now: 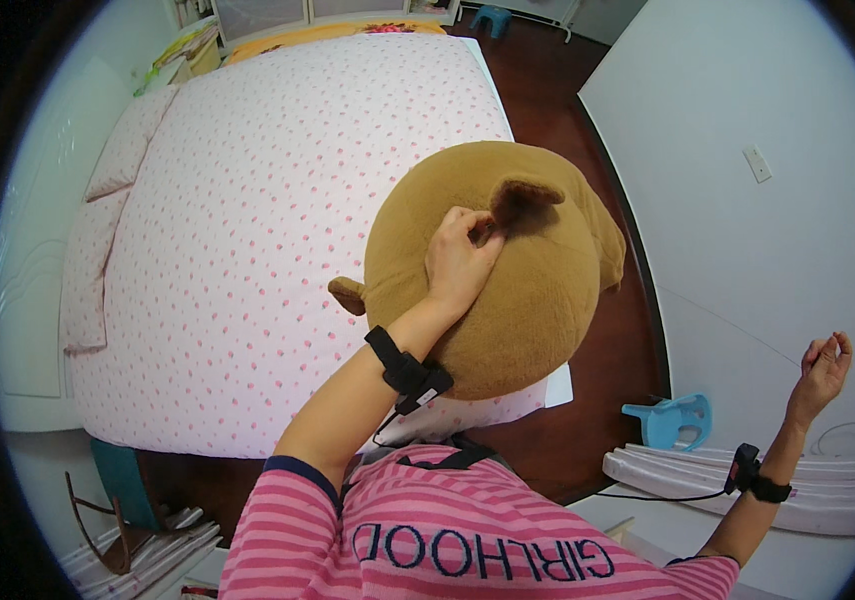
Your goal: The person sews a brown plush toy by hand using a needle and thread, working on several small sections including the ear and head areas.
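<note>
Brown plush toy point(507, 330) is in front of the person's chest, over the right edge of the bed point(267, 200), as I watch from far through the head camera; whether it rests on the mattress, I cannot tell. On its top lies the left hand point(462, 265), thumb and bent forefinger close together at the base of a dark brown ear point(527, 195); what is between these fingertips, I cannot see. I find the right hand point(823, 370) raised, well apart from the toy, its fingertips pressed together and pinching a thin thread point(732, 325). This thread slants toward the toy, but I cannot follow it over the dark floor point(547, 90). Each wrist carries a black band, left point(407, 375) and right point(755, 480). Farther out, I see strawberry-like prints on the bedsheet, pillows point(87, 275) at its left side, and a blue plastic stool point(672, 422) near the white wall point(747, 80).
</note>
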`<action>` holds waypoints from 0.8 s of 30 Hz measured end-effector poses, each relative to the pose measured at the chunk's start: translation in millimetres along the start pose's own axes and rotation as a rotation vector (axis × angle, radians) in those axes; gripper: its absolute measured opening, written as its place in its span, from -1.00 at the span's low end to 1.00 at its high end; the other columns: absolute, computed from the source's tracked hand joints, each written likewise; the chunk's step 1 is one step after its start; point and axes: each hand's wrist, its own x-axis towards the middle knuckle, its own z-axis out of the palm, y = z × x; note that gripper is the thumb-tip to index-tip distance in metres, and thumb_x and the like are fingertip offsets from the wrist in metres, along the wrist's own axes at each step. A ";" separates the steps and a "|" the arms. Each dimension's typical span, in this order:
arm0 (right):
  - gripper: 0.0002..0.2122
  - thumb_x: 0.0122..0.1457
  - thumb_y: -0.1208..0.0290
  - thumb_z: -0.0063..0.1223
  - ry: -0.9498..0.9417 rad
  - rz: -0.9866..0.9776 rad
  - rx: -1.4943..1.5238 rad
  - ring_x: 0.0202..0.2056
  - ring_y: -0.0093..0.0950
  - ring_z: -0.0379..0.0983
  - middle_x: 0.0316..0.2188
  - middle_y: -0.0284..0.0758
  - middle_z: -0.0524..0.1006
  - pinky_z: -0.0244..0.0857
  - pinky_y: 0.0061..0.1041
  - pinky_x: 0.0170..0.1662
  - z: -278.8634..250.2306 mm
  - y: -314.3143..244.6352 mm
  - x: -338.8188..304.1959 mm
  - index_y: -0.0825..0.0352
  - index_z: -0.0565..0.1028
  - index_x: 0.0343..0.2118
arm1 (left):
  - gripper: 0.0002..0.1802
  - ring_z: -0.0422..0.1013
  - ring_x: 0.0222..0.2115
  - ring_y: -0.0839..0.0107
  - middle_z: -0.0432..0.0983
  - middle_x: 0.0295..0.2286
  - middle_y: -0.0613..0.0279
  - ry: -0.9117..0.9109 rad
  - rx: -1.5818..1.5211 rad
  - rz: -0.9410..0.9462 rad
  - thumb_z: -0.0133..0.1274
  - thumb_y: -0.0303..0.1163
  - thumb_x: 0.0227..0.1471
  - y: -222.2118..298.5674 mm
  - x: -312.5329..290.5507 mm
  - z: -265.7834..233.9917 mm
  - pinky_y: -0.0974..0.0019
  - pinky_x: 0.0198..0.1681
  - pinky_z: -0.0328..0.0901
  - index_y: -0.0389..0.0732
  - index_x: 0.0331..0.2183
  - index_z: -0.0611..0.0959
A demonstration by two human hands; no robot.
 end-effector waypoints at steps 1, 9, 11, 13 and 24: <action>-0.84 0.28 0.38 -0.14 -0.004 0.001 -0.001 -0.63 -0.75 0.07 -0.64 -0.47 0.28 -0.09 -0.79 -0.60 4.4 0.3 -0.3 0.28 0.31 -0.13 | -0.77 0.42 -0.41 0.26 0.43 -0.44 0.19 -0.005 0.010 0.001 0.15 -0.35 -0.17 -0.7 -0.3 -1.6 0.29 -0.33 0.30 -0.23 -0.39 0.64; -0.80 0.29 0.35 -0.16 -0.047 0.106 -0.006 -0.65 -0.77 0.05 -0.65 -0.50 0.23 -0.10 -0.81 -0.61 4.0 -5.8 12.6 0.31 0.30 -0.10 | -0.75 0.44 -0.40 0.30 0.44 -0.42 0.25 0.000 0.038 -0.057 0.16 -0.32 -0.15 -1.0 -10.6 -8.4 0.29 -0.34 0.31 -0.17 -0.33 0.64; -0.79 0.29 0.35 -0.16 -0.118 0.170 -0.045 -0.65 -0.77 0.06 -0.65 -0.51 0.23 -0.09 -0.80 -0.61 22.4 -14.7 10.4 0.32 0.30 -0.09 | -0.72 0.44 -0.41 0.30 0.44 -0.42 0.24 0.029 -0.034 -0.044 0.16 -0.29 -0.14 -3.0 -11.6 -4.3 0.30 -0.34 0.30 -0.18 -0.32 0.63; -0.77 0.28 0.36 -0.17 -0.320 0.205 -0.113 -0.63 -0.77 0.10 -0.63 -0.50 0.29 -0.03 -0.78 -0.59 58.8 -16.3 -3.8 0.35 0.29 -0.07 | -0.70 0.40 -0.45 0.34 0.43 -0.42 0.23 0.020 -0.031 -0.041 0.17 -0.31 -0.13 -1.0 -16.7 -5.8 0.35 -0.35 0.28 -0.24 -0.30 0.62; -0.95 0.06 0.57 0.08 -0.787 -0.200 0.101 -0.30 -0.52 0.51 -0.32 -0.26 0.58 0.35 -0.61 -0.19 281.8 -16.9 -53.5 0.42 0.53 -0.43 | -0.68 0.45 -0.51 0.26 0.52 -0.54 0.13 -0.018 -0.013 -0.096 0.16 -0.19 -0.12 19.6 -1.7 -13.2 0.29 -0.40 0.31 -0.27 -0.40 0.66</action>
